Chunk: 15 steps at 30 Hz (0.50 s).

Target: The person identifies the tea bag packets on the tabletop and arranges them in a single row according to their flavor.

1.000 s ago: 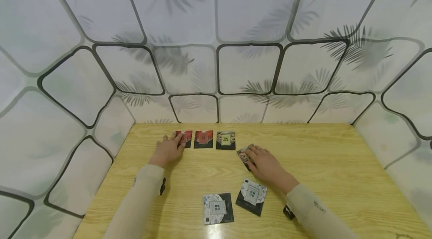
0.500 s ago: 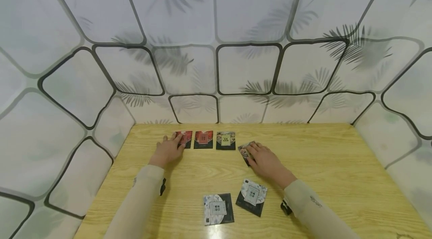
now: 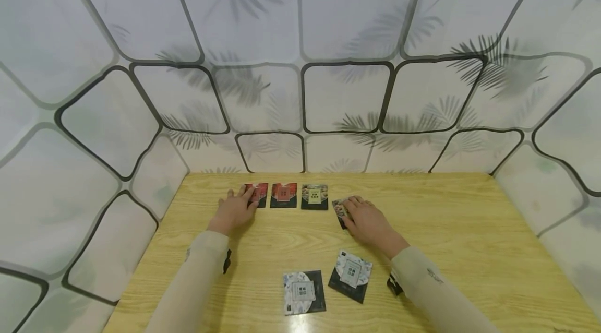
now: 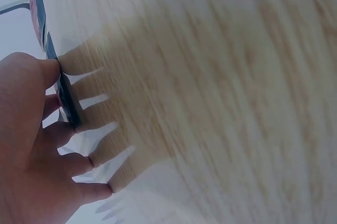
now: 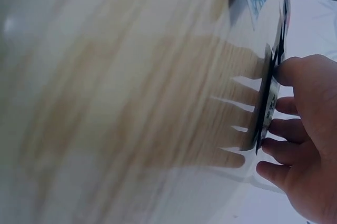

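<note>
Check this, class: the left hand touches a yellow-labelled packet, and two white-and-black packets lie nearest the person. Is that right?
No: the head view shows the left hand touching a red-and-black packet. Two white-and-black packets do lie nearest the person.

Two red packets (image 3: 284, 193) are showing black lower parts; two floral packets (image 3: 304, 292) are pairing pale blue-grey with black; yellow woodgrain is streaking the tabletop (image 3: 451, 228).

Readable text: none | packet labels (image 3: 314, 196): characters too small | right sleeve mark (image 3: 434, 276): illegible
</note>
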{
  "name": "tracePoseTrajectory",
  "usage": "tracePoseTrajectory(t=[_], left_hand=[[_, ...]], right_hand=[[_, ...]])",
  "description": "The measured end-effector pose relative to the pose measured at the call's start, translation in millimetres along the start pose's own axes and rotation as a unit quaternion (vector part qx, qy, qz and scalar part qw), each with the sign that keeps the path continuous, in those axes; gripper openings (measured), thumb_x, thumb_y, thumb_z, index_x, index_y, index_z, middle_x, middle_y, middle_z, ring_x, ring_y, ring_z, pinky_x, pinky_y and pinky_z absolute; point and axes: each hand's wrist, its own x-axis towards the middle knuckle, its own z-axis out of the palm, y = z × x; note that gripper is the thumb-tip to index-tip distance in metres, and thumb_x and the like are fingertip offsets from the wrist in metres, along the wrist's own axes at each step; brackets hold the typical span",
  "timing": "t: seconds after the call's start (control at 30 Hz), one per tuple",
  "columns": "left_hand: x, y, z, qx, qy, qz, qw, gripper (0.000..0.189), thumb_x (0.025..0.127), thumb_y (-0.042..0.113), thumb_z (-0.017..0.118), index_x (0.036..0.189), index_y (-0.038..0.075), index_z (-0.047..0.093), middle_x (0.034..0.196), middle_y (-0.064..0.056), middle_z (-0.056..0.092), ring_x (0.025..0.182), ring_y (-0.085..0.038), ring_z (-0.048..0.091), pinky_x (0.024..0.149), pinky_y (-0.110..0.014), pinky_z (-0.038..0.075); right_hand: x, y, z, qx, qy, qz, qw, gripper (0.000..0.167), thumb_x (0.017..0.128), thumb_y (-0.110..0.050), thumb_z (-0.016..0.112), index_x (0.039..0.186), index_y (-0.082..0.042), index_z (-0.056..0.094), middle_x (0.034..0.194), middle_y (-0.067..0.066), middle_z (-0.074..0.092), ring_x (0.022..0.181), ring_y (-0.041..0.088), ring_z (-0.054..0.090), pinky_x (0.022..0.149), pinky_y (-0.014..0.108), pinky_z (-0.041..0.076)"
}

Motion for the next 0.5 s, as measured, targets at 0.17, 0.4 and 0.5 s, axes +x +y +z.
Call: tracePoseTrajectory(t=[0.17,0.4,0.5], left_hand=[[0.2,0.7,0.5,0.001,0.002,0.001,1.0,0.061,0.114,0.039,0.038,0.167,0.01,0.031,0.172,-0.027,0.025,0.153,-0.064,0.021,0.116,-0.083,0.026],[-0.5,0.0,0.9,0.005,0.003,-0.002,1.0,0.062,0.114,0.04,0.037,0.168,0.01,0.03,0.172,-0.025,0.024,0.153,-0.063,0.022,0.116,-0.082,0.026],[-0.8,0.9,0.5,0.005,0.002,-0.001,1.0,0.062,0.114,0.04,0.037,0.168,0.01,0.03,0.172,-0.025,0.025,0.153,-0.063,0.022,0.115,-0.082,0.027]], right_hand=[[4.0,0.2,1.1,-0.015,0.003,0.002,0.9999,0.05,0.109,-0.032,0.058,0.147,0.001,0.056,0.146,0.023,0.062,0.138,0.042,0.057,0.111,0.062,0.049],[11.0,-0.5,1.0,-0.032,0.007,0.019,0.9993,0.049,0.11,-0.034,0.057,0.147,-0.003,0.058,0.145,0.02,0.064,0.137,0.04,0.058,0.109,0.065,0.049],[14.2,-1.5,1.5,-0.034,0.006,0.026,0.9991,0.049,0.11,-0.035,0.056,0.148,-0.003,0.058,0.145,0.02,0.064,0.138,0.041,0.058,0.11,0.065,0.048]])
